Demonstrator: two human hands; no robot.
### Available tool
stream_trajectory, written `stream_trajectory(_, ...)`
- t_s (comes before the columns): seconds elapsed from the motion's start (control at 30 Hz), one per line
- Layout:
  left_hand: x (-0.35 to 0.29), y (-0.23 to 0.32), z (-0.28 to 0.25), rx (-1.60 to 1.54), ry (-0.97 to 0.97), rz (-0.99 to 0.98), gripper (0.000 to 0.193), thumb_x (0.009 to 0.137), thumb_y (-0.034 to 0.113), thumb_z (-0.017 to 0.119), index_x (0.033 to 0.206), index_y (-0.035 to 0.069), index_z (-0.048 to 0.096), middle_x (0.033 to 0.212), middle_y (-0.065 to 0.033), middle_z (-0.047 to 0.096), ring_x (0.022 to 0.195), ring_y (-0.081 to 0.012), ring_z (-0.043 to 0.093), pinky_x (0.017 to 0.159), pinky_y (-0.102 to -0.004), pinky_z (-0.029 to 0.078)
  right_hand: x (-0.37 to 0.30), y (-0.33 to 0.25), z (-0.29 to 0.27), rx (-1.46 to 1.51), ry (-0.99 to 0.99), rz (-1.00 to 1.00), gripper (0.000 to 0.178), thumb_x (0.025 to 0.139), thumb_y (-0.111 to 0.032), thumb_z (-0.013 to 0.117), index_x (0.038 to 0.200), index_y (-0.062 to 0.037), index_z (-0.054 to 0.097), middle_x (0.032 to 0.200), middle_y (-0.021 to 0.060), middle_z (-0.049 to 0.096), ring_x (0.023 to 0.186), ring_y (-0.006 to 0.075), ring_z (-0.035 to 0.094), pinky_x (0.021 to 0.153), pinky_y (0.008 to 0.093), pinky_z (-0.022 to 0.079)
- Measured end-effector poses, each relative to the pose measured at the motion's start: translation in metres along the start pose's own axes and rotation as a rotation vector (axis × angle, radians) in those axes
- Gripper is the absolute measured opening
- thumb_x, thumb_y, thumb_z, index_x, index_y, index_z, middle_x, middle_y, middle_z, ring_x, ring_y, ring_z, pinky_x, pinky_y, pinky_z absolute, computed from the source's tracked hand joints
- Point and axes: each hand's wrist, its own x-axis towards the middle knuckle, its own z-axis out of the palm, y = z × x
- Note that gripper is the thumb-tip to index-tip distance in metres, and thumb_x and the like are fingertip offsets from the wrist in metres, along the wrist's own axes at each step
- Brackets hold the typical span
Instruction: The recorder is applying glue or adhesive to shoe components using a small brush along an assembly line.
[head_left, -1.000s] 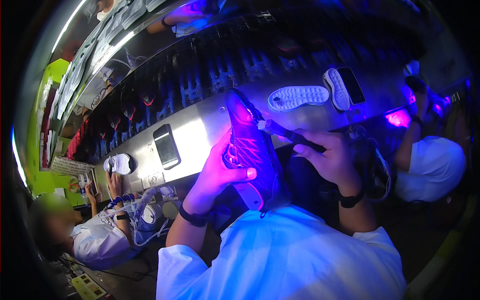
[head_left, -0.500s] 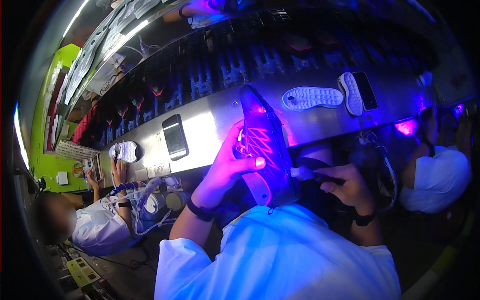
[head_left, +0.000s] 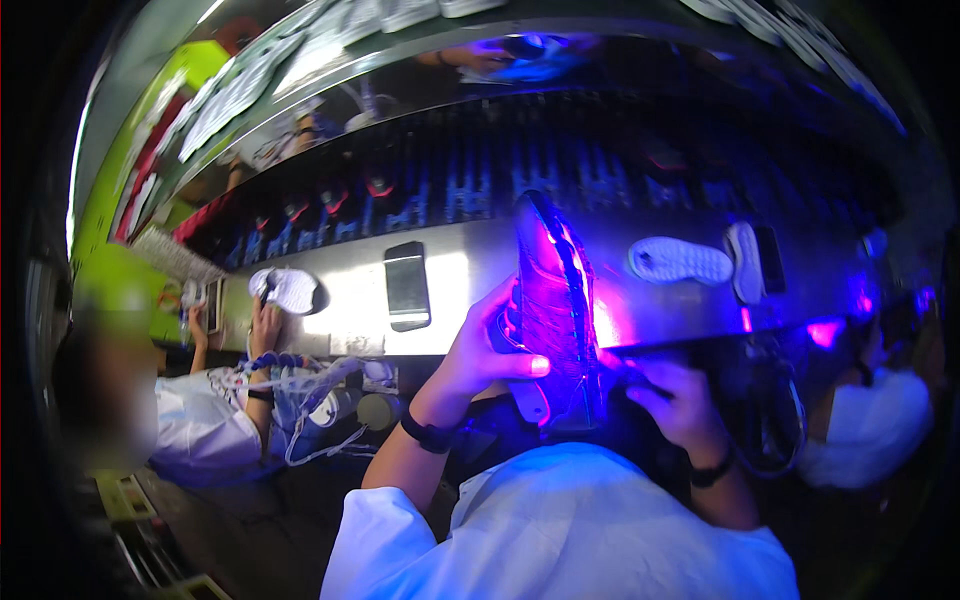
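A dark shoe upper (head_left: 555,310) stands toe up before me under violet light, tilted slightly. My left hand (head_left: 472,352) grips it from the left, thumb lying across its lower part. Close to its right edge is my right hand (head_left: 682,408), fingers curled around a small brush. Motion and violet glare blur the brush head, so whether it touches the upper I cannot tell. Two white shoe soles lie on the metal bench to the right: one sole (head_left: 680,261) flat, the other sole (head_left: 744,264) beside a dark phone (head_left: 769,260).
A second phone (head_left: 407,286) lies on the metal bench (head_left: 350,320) left of the upper. Further left, a co-worker's hand (head_left: 265,325) touches a white sole (head_left: 287,290). Another person (head_left: 865,425) sits at the right. A dark rack (head_left: 470,180) runs along the bench's back.
My view has shifted, so the bench appears lower and farther right. The upper is turned more edge-on and stands more upright. My right hand has brought the brush closer to the upper's right edge.
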Motion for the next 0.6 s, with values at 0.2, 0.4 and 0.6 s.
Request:
stream_trajectory(0.2, 0.003, 0.008, -0.023, 0.292, 0.147, 0.195, 0.102, 0.069, 0.006, 0.091, 0.154, 0.001, 0.036, 0.139, -0.0097, 0.056, 0.13, -0.022, 0.053, 0.113, -0.0403, 0.041, -0.024, 0.059, 0.004, 0.15, 0.1, 0.255, 0.041, 0.09, -0.004, 0.073, 0.13, 0.0, 0.064, 0.105, 0.0081, 0.073, 0.088, 0.0173, 0.07, 0.081, 0.0323, 0.055)
stream_trajectory(0.4, 0.068, -0.002, -0.098, 0.342, 0.403, 0.074, 0.081, 0.074, 0.007, 0.089, 0.138, 0.001, 0.04, 0.121, -0.0141, 0.067, 0.111, -0.0202, 0.066, 0.101, -0.0368, 0.051, -0.021, 0.083, -0.012, 0.38, 0.212, 0.543, 0.039, 0.099, -0.003, 0.061, 0.137, 0.0012, 0.055, 0.11, 0.0057, 0.067, 0.063, 0.0039, 0.053, 0.05, 0.0196, 0.041)
stream_trajectory(0.6, 0.194, 0.092, -0.173, 1.269, 0.684, -0.521, 0.067, 0.075, 0.053, 0.081, 0.113, 0.0, 0.067, 0.115, -0.0182, 0.072, 0.102, -0.0335, 0.072, 0.088, -0.0424, 0.057, -0.02, 0.083, -0.028, 0.337, 0.324, 0.523, 0.057, 0.097, 0.003, 0.053, 0.152, -0.0032, 0.04, 0.113, 0.0101, 0.065, 0.07, 0.0076, 0.056, 0.049, 0.0189, 0.044)
